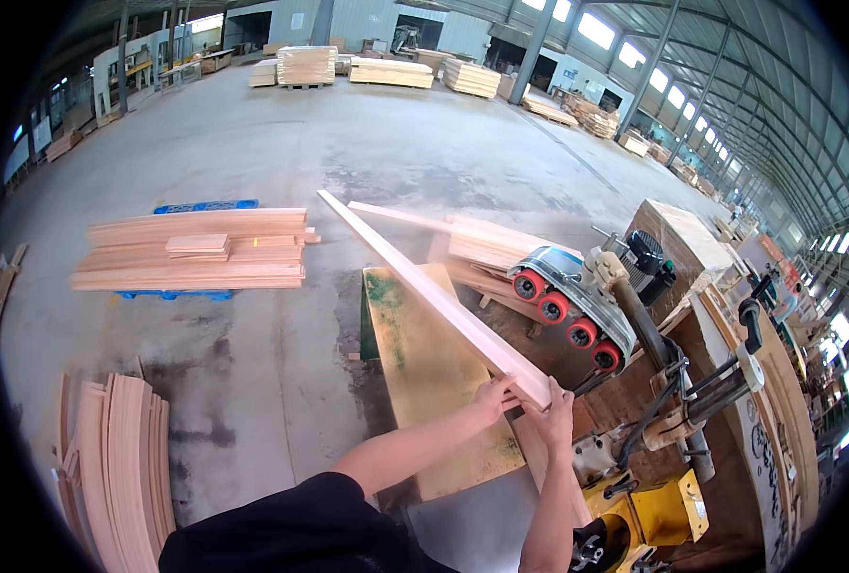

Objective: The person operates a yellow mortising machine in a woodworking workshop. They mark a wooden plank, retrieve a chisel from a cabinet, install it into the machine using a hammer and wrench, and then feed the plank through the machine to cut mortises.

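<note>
A long, narrow pale wooden plank (424,291) slants away from me toward the far left, its near end between my hands. My left hand (495,397) grips the plank's left side close to that end. My right hand (553,417) closes around the end itself, on the right side. Below the plank lies a worn yellowish board surface (410,382) with green stains. To the right of the plank hangs a feeder unit with a row of red-rimmed wheels (582,332), apart from both hands.
Stacked planks (195,244) rest on a blue pallet (205,205) at left, and more planks (124,458) lie at lower left. A further wood stack (501,244) sits behind the feeder. Yellow machine parts (668,511) and metal arms (672,430) crowd my right side.
</note>
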